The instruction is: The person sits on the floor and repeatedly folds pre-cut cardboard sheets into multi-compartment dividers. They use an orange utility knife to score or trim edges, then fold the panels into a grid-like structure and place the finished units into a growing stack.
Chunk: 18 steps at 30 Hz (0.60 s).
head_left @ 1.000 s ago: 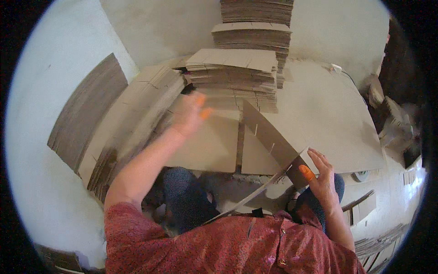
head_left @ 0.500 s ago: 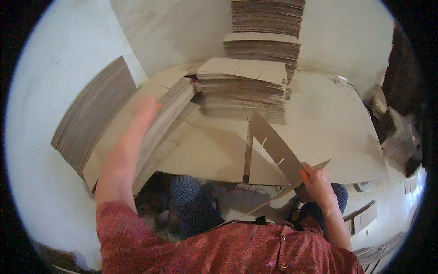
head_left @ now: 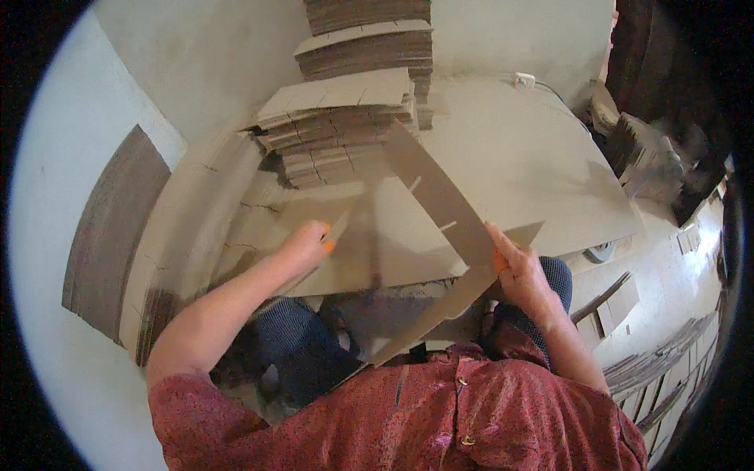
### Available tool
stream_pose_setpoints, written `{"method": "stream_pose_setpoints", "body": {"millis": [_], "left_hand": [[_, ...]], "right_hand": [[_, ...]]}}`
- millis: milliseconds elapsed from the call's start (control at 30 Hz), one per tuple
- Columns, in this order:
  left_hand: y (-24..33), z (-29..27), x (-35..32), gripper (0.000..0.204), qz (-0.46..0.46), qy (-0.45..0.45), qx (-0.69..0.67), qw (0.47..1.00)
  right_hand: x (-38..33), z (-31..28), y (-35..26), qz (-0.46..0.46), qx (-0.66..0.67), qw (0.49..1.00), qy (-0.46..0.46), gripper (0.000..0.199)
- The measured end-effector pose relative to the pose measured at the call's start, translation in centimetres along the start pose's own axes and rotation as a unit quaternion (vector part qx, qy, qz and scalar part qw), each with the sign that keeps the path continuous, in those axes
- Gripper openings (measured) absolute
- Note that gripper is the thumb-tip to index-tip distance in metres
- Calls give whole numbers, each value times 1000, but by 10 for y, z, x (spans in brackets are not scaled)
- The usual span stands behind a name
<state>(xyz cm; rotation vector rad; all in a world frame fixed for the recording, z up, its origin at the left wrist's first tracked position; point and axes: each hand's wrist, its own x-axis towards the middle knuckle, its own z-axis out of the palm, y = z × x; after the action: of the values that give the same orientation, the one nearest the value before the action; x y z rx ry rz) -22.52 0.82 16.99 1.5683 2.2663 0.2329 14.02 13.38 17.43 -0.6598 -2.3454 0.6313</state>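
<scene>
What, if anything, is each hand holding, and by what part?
Right hand: crossed slotted cardboard strips, gripped near where they cross. Left hand: apparently another cardboard strip, but it's too blurred to tell the exact grip spot.

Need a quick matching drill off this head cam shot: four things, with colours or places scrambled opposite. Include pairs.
Things:
1. Slotted cardboard strip
2. White plug
3. Shirt
4. Trousers

Colours or places:
A. Red
B. By the far edge of the work surface
C. Dark, finely checked
D. In the right hand

Pairs: 1-D, 2-B, 3-A, 4-C
</scene>
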Motion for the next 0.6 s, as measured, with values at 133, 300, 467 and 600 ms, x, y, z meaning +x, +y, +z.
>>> {"method": "stream_pose_setpoints", "body": {"millis": [133, 300, 467, 600], "left_hand": [[45, -1, 13, 27, -50, -49, -131, 989], [103, 6, 6, 26, 13, -67, -155, 986], [99, 31, 3, 20, 112, 34, -206, 972], [113, 20, 6, 18, 120, -44, -174, 976]], "right_hand": [[7, -19, -20, -84, -6, 996, 12, 58], [17, -17, -22, -66, 1, 998, 1, 59], [21, -23, -31, -80, 4, 997, 14, 56], [19, -23, -26, -51, -19, 998, -14, 52]]}}
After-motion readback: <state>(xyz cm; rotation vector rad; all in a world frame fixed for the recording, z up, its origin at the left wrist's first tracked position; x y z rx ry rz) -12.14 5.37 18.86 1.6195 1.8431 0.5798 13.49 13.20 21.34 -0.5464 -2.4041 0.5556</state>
